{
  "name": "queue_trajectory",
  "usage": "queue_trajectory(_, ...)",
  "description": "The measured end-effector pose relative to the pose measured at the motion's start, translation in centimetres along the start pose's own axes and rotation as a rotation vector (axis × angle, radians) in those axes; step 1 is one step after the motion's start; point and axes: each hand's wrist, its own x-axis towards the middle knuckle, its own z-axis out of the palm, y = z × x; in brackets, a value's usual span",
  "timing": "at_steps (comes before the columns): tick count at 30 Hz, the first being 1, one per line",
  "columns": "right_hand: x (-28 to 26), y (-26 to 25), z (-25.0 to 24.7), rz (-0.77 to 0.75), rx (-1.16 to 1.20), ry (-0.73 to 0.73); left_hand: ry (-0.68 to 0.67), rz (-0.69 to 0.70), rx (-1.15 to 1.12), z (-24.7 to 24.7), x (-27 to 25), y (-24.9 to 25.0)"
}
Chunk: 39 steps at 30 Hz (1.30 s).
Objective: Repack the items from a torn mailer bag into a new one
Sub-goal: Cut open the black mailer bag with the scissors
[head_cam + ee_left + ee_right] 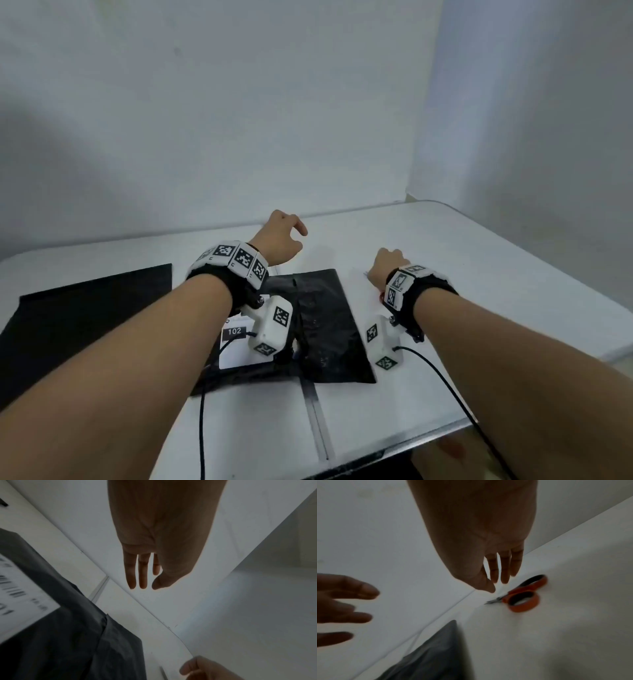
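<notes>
A black mailer bag with a white shipping label lies in the middle of the white table; the left wrist view shows it as the mailer. A second, flat black mailer lies to its left. My left hand hovers over the labelled bag's far edge, fingers straight and empty. My right hand hangs just right of that bag, holding nothing. In the right wrist view its fingers point down close above orange-handled scissors, without touching them.
The table stands against a white wall, and its rounded right edge is close to my right arm. A seam runs across the tabletop toward me. Cables trail from both wrist cameras over the near edge.
</notes>
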Motion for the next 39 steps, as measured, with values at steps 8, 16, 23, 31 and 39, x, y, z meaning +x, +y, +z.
queue_trajectory(8,-1.6,2.5,0.7,0.006,-0.173,-0.041,-0.071,-0.061,0.064,1.2,-2.9,-1.4)
queue_trajectory(16,-1.9,2.9,0.6,-0.080,-0.242,-0.043,-0.158,-0.103,0.062,0.7,-5.0,-1.7)
queue_trajectory(23,-3.8,1.7,-0.4,-0.122,-0.136,-0.016,-0.263,-0.164,0.176,0.2,-6.7,-2.3)
queue_trajectory(31,-4.2,-0.5,-0.9,-0.051,0.850,-0.212,-0.512,-0.251,0.585,1.7,-7.8,-3.0)
queue_trajectory(39,-6.0,-3.1,-0.7,-0.157,1.073,-0.642,-0.382,-0.328,0.677,3.6,-5.9,-2.9)
